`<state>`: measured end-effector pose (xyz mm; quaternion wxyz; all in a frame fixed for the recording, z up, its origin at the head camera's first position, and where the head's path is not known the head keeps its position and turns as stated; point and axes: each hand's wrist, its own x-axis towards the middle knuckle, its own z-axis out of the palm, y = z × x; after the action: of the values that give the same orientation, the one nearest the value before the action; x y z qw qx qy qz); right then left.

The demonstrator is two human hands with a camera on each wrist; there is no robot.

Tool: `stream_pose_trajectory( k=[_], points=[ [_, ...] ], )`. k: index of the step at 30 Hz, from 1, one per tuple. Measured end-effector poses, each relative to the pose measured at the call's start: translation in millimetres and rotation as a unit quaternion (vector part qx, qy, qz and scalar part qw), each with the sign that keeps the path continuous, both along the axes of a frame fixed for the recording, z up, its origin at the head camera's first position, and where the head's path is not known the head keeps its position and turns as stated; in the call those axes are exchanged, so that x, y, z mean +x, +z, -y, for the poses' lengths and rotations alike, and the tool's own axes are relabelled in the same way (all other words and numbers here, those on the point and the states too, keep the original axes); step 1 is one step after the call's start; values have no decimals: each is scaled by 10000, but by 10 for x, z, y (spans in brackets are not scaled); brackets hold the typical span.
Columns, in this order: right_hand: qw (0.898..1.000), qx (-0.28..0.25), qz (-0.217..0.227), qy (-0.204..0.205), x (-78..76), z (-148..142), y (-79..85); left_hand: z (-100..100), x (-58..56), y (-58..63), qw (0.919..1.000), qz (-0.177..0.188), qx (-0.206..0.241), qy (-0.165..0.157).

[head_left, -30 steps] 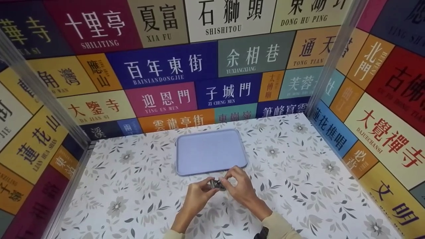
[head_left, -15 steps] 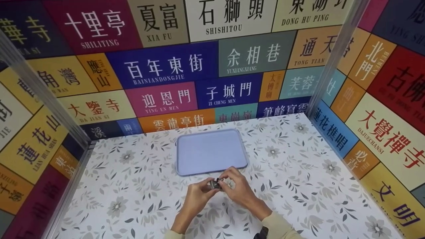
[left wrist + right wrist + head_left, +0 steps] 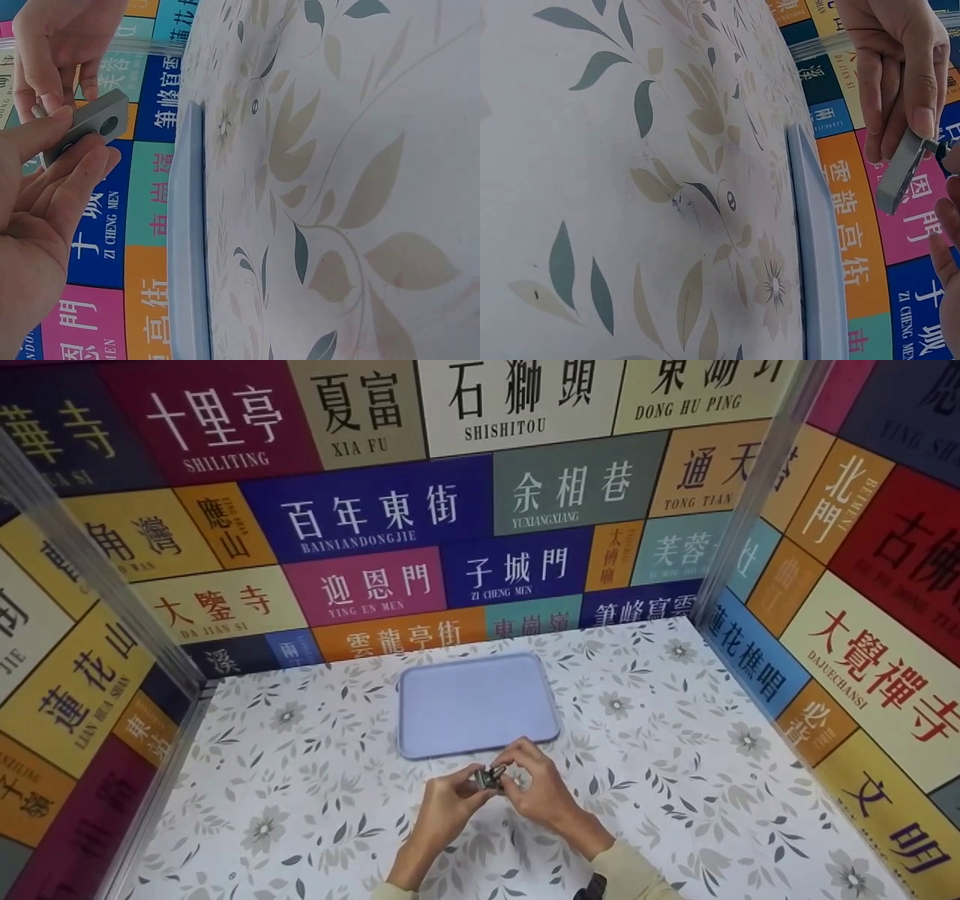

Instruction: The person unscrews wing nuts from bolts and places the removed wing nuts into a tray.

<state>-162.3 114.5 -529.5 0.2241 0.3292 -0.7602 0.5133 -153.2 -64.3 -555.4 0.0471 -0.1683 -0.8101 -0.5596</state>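
Observation:
My left hand point(image 3: 442, 802) pinches a small grey metal block point(image 3: 94, 124) between thumb and fingers. A round hole shows near one end of the block in the left wrist view. My right hand point(image 3: 544, 787) is at the block's other side, thumb and fingertip pinching a small dark part point(image 3: 940, 148) with a threaded, screw-like stem point(image 3: 930, 145) that meets the block. Much of this part is hidden by the fingers. Both hands are raised over the table, just in front of the tray.
A pale blue-lavender tray point(image 3: 476, 705) lies on the white floral-patterned table point(image 3: 322, 810) beyond the hands. Behind and at both sides rise panels point(image 3: 367, 502) covered in coloured place-name signs, with clear corner strips. A dark watch point(image 3: 592, 886) is on the right wrist.
Both hands stay at nearly the same place. The right thumb and fingers have shifted a little at the dark part, which now sits at a different angle against the block.

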Motion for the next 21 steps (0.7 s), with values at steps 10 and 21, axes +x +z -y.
stream_pose_trajectory(
  k=[10, 21],
  points=[
    [9989, 44, -477, 2, -30, 6, -44, -14, 8, 5, 10000, -50, -28, 22],
    [9979, 125, -632, 39, -178, -54, -286, -22, 7, -1, 10000, -46, -64, 19]
  ],
)
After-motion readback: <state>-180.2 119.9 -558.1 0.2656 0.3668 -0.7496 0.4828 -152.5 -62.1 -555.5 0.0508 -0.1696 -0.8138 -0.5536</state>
